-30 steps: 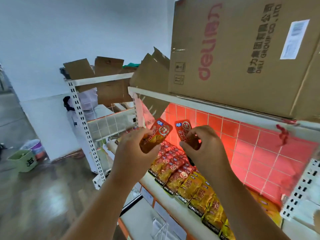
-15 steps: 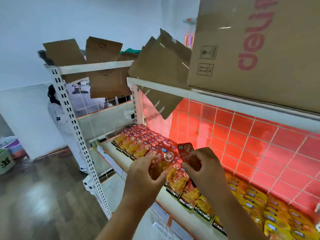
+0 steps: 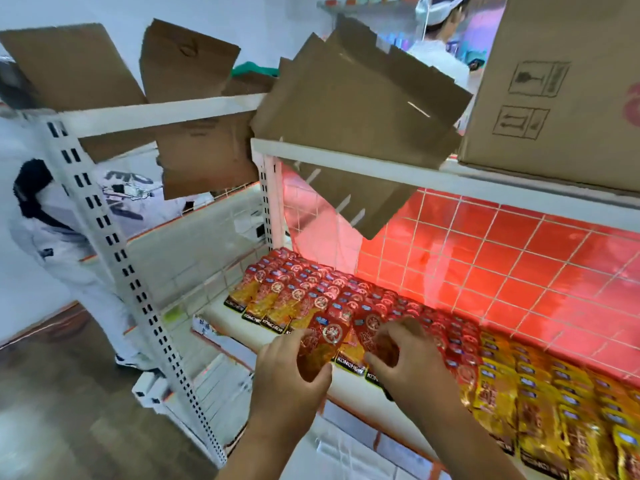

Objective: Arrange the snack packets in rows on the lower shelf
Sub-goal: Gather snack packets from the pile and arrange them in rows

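Cardboard box [image 3: 554, 81]: on the upper shelf [image 3: 346, 164], right.
Flattened cardboard [image 3: 356, 109]: leaning beside the box.
Red tiles [image 3: 502, 258]: back wall.
Person in white [image 3: 69, 233]: standing at left.

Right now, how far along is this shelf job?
Mostly done: rows of red packets and yellow packets cover the lower shelf. In hand: the left hand grips a red packet, the right hand pinches a second packet. Left: laying these two into the front row.

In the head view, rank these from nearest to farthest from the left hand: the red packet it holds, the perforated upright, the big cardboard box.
1. red packet, gripped in the left hand.
2. perforated upright, off to its left.
3. cardboard box, high up on the right.
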The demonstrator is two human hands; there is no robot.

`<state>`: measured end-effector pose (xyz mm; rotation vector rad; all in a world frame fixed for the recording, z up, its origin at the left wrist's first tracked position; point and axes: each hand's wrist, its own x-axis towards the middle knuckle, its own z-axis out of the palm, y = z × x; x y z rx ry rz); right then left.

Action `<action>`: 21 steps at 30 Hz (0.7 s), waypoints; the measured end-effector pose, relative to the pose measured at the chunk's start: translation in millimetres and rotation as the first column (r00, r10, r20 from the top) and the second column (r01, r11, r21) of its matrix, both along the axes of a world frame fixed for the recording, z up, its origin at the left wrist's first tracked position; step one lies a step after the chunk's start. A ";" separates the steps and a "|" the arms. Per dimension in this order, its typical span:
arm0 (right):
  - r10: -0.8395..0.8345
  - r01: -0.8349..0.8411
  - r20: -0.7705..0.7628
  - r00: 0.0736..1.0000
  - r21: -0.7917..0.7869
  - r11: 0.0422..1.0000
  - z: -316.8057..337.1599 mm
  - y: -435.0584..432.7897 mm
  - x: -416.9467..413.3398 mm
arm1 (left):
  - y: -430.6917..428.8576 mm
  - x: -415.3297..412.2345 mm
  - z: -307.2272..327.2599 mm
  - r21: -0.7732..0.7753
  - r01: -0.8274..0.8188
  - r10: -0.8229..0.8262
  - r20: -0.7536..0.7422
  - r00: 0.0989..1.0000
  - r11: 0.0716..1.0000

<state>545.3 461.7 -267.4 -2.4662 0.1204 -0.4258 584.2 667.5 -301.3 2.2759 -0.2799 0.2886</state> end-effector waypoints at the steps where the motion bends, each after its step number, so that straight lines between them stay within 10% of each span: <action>1: -0.010 0.010 -0.012 1.000 -0.001 1.000 -3.0 4.2 4.2 | 2.8 6.9 -2.1 0.005 0.008 -0.008 -0.003 1.000 1.000; 21: 0.066 -0.069 -0.102 0.993 -0.020 0.997 -50.4 76.3 133.3 | 72.3 149.5 -35.0 0.035 -0.114 0.118 -0.140 0.983 0.993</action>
